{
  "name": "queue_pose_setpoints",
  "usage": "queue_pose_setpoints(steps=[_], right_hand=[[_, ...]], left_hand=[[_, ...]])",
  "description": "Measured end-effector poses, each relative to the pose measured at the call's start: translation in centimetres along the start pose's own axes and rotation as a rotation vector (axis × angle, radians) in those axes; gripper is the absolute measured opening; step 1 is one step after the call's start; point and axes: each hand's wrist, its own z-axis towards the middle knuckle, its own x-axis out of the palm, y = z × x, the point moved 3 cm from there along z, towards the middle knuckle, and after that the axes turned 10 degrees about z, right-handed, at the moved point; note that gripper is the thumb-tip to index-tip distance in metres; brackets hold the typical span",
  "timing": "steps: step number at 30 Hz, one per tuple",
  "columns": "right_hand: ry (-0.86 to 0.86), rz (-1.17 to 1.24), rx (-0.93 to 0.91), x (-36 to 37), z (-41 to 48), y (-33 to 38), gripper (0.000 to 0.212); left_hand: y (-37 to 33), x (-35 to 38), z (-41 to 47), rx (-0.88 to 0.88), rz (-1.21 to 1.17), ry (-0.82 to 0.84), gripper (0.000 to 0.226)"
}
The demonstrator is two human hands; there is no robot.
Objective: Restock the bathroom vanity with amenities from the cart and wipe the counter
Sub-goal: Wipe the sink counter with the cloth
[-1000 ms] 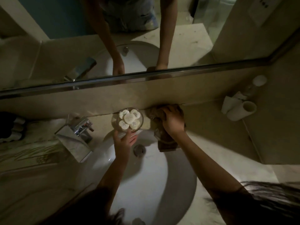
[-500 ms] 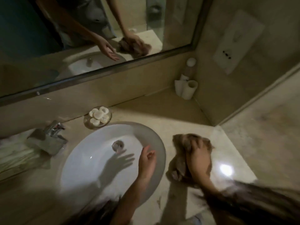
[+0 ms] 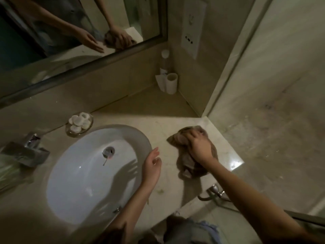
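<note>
The cloth [image 3: 187, 164] is seen as dull brown. The worktop [image 3: 158, 128] is shown in pale cream stone, faintly veined in grey. The basin [image 3: 84, 173] is plain white, and the tap [image 3: 26, 152] is finished in bright chrome. White round discs [image 3: 80, 120] are held in a clear dish [image 3: 70, 133]. The roll [image 3: 171, 84] is white, and the mirror frame [image 3: 88, 67] is brushed grey.

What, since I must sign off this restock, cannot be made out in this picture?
Head view only:
1. Pale stone counter under the brown cloth: hidden by cloth and right hand.
2. Round white amenities in the clear glass dish: labels too small, dim.
3. Clear white-capped bottle: lower part hidden by white paper roll.
</note>
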Motion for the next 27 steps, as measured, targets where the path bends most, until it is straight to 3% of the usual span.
queue_pose_setpoints(steps=[6,13,19,27], right_hand=[[-0.144,0.056,0.182,-4.0,-4.0,-4.9,0.036],[-0.21,0.065,0.303,-2.8,-10.5,-2.4,0.036],[-0.079,0.009,0.24,1.3,-13.6,4.0,0.034],[0.005,0.061,-0.144,9.4,-18.4,17.6,0.035]], left_hand=[[0.2,3.9,-2.9,-0.077,-0.052,0.098,0.043],[3.0,4.1,-6.9,-0.081,-0.09,0.136,0.042],[8.2,0.3,-11.7,-0.149,-0.197,0.026,0.04],[20.2,-7.6,-23.4,-0.303,-0.261,-0.316,0.033]])
